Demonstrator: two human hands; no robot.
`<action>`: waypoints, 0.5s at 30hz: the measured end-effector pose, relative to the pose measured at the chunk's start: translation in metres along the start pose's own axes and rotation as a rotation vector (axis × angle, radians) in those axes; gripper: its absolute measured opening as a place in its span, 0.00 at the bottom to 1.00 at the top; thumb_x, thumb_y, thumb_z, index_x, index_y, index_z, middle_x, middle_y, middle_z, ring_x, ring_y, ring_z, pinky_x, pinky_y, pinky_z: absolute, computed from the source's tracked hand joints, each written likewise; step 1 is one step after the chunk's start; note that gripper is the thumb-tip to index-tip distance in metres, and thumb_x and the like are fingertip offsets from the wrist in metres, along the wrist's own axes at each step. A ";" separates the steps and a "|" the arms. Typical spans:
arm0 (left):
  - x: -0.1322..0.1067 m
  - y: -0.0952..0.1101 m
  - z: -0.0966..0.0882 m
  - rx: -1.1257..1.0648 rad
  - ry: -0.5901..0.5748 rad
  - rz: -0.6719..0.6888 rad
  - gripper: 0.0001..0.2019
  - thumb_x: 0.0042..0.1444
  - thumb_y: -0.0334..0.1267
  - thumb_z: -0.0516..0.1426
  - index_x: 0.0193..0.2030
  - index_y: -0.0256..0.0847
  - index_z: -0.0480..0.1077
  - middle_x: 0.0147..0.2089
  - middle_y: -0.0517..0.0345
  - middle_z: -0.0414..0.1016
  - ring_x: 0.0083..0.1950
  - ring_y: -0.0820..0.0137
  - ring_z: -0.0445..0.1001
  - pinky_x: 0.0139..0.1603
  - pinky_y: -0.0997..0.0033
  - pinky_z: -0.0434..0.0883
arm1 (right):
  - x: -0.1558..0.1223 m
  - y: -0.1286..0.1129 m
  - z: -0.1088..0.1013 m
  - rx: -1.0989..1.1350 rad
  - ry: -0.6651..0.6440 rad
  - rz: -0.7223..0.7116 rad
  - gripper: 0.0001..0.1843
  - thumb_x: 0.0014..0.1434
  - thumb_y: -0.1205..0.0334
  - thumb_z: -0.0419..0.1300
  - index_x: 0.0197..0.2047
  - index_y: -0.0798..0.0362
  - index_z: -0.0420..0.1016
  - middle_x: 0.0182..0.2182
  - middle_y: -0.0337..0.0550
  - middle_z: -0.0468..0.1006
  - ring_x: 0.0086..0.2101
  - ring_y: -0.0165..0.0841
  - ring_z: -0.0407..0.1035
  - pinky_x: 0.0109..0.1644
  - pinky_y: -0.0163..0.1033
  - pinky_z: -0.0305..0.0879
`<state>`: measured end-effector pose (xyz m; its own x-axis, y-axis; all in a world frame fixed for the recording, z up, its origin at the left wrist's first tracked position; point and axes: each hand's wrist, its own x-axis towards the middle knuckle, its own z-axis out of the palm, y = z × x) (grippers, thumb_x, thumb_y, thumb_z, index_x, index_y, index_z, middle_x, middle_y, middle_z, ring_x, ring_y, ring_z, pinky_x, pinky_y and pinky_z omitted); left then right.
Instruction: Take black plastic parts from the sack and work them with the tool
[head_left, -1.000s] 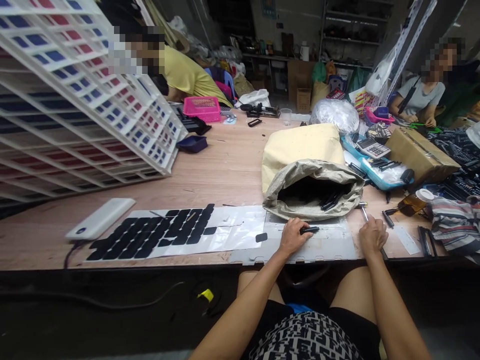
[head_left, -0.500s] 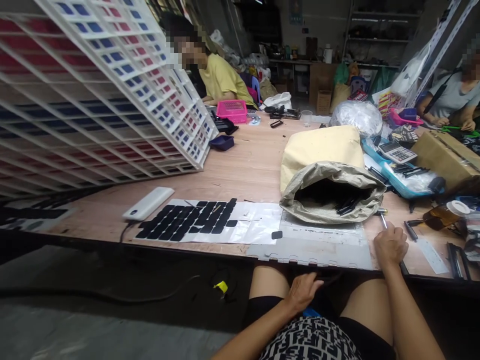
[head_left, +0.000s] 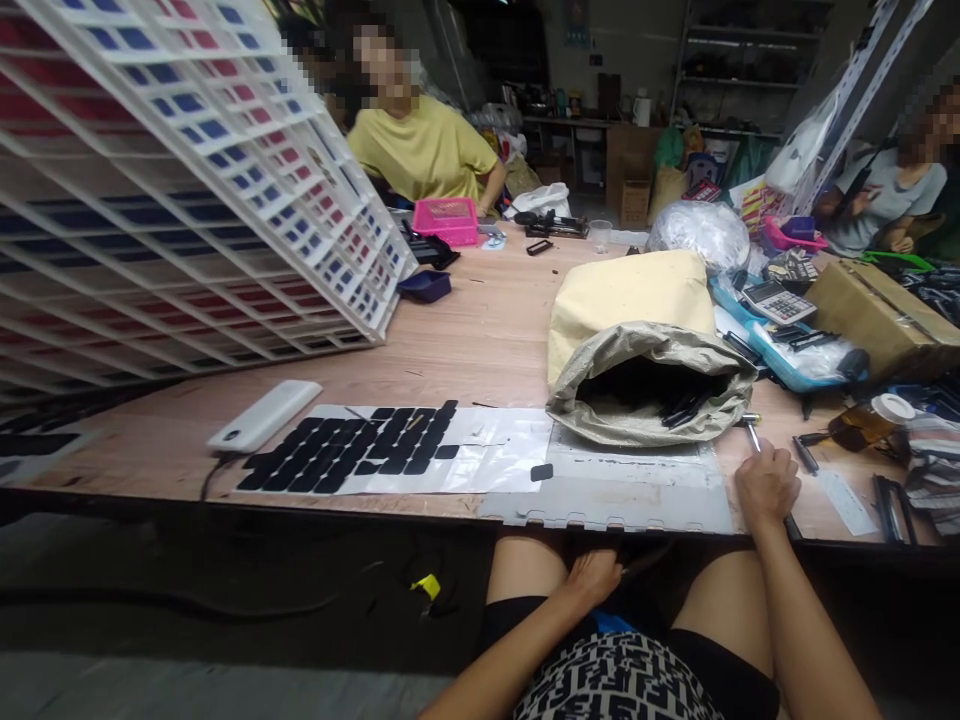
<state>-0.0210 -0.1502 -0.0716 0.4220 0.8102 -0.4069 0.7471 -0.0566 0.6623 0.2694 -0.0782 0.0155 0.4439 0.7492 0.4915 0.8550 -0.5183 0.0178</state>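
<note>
A hammer-like tool with a bright metal shaft (head_left: 753, 437) is at the right front of the light wood-grain table (head_left: 472, 335), the right hand (head_left: 766, 485) closed round it, presumably for control. The left hand (head_left: 596, 577) is below table level; its grip cannot be told. The cream woven sack (head_left: 630, 295) faces mouth-forward, apparently for access. Markings on the grey calculator (head_left: 778, 302) are illegible.

R grip (head_left: 767, 483) closed, L grip (head_left: 597, 577) lower
</note>
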 end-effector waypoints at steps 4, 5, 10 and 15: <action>-0.021 0.026 -0.016 0.121 0.119 0.515 0.11 0.64 0.38 0.54 0.47 0.46 0.76 0.38 0.52 0.79 0.40 0.65 0.78 0.45 0.67 0.72 | -0.001 -0.001 -0.001 -0.009 -0.020 0.001 0.18 0.63 0.64 0.52 0.54 0.56 0.72 0.40 0.53 0.70 0.40 0.41 0.62 0.35 0.41 0.50; -0.022 0.036 -0.024 0.121 0.181 0.659 0.10 0.64 0.38 0.54 0.46 0.45 0.76 0.36 0.54 0.78 0.37 0.67 0.77 0.42 0.69 0.72 | -0.001 -0.001 -0.001 -0.012 -0.023 0.003 0.18 0.63 0.64 0.52 0.54 0.56 0.72 0.40 0.53 0.70 0.40 0.41 0.62 0.36 0.41 0.50; 0.020 0.082 -0.093 -0.057 0.602 0.717 0.10 0.65 0.35 0.53 0.40 0.39 0.77 0.30 0.55 0.76 0.30 0.72 0.73 0.33 0.73 0.70 | -0.001 -0.003 -0.003 -0.007 -0.044 0.000 0.18 0.65 0.64 0.50 0.55 0.56 0.71 0.41 0.53 0.70 0.41 0.41 0.63 0.37 0.41 0.52; 0.105 0.093 -0.171 -0.004 0.814 0.230 0.12 0.62 0.37 0.56 0.49 0.36 0.77 0.39 0.50 0.78 0.37 0.67 0.76 0.41 0.69 0.72 | -0.002 -0.002 0.000 0.005 -0.060 0.007 0.18 0.65 0.64 0.51 0.55 0.56 0.70 0.41 0.52 0.69 0.42 0.41 0.63 0.38 0.40 0.52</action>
<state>0.0055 0.0294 0.0546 0.0610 0.9463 0.3176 0.6852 -0.2710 0.6761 0.2669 -0.0786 0.0149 0.4646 0.7691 0.4389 0.8533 -0.5213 0.0102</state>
